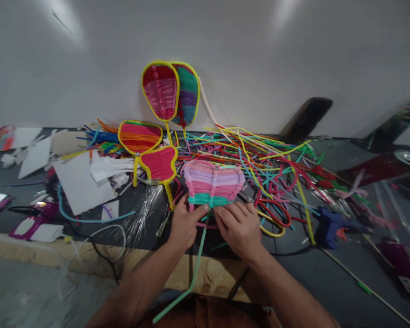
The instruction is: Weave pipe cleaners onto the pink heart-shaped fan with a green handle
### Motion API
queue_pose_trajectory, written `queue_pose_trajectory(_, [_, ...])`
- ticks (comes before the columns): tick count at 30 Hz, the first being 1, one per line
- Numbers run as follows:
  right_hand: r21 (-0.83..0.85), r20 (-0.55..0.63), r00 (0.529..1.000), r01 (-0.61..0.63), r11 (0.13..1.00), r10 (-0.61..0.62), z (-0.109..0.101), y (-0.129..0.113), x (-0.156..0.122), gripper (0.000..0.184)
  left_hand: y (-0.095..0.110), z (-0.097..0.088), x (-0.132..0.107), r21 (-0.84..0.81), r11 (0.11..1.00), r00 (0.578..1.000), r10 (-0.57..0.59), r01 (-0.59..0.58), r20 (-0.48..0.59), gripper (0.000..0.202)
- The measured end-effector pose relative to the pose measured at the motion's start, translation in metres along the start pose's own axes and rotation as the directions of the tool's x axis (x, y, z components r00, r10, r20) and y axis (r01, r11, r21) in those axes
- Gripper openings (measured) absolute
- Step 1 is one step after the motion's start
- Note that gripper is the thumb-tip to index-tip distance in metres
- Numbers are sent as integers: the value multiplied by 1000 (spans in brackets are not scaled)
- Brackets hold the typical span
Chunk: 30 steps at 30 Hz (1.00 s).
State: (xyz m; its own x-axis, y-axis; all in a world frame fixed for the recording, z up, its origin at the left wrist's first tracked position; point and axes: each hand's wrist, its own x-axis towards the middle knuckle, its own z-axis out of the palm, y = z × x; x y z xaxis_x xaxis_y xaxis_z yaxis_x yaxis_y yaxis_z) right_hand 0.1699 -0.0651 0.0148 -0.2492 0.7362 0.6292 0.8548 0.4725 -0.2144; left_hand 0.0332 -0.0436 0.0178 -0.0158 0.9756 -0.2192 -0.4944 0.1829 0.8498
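Observation:
Between my hands, just above the table's front edge, is a fan-shaped pipe cleaner piece [213,180] in pink and lilac bands with a turquoise band at its base. My left hand [184,223] pinches its lower left part, the thumb near the center stem. At the lower right, the bent fingers of my right hand [241,228] close on the turquoise base. A loose green pipe cleaner [198,264] hangs from the base, bent toward the lower left. Part of the base is hidden behind my fingers.
Finished yellow-rimmed fans [160,91] lean on the wall. A heap of colored pipe cleaners [269,159] lies behind my hands. Scissors [273,223] and a blue glue gun [338,228] are at right; white card [84,182] and a purple glue gun [37,223] at left.

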Motion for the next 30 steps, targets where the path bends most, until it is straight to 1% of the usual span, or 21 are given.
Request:
queue_pose_trajectory(5, [-18, 49, 997, 55, 998, -54, 0, 1, -3, 12, 2, 1, 2, 17, 1000, 1000, 6, -6, -31, 35])
queue_pose_trajectory(8, [-20, 51, 996, 70, 997, -69, 1, 1, -3, 11, 3, 2, 1, 14, 1000, 999, -6, 7, -32, 33])
queue_pose_trajectory(12, [-42, 60, 996, 70, 997, -68, 2, -1, -3, 11, 2, 1, 2, 1, 1000, 999, -30, 30, -31, 34])
queue_pose_trajectory(16, [-34, 59, 997, 61, 998, -59, 2, -4, -3, 13, 1, -1, 2, 12, 999, 998, -44, 45, -53, 35])
queue_pose_trajectory(19, [-10, 97, 994, 46, 999, -45, 2, -6, -4, 18, 1, -2, 3, 4, 999, 998, -48, 49, -43, 32])
queue_pose_trajectory(22, [41, 188, 982, -8, 999, 0, 2, -7, -6, 26, 1, -2, 4, -2, 999, 998, -50, 50, -24, 29])
queue_pose_trajectory(26, [114, 295, 952, -115, 987, 77, 3, -10, -9, 35, 1, -1, 6, -10, 998, 998, -56, 55, -18, 28])
queue_pose_trajectory(28, [170, 360, 925, -188, 967, 117, 4, -10, -10, 39, 2, 0, 7, -17, 999, 999, -48, 48, -17, 26])
queue_pose_trajectory(30, [296, 440, 885, -305, 905, 154, 3, -9, -9, 41, 2, 0, 7, -20, 999, 999, -36, 36, -31, 24])
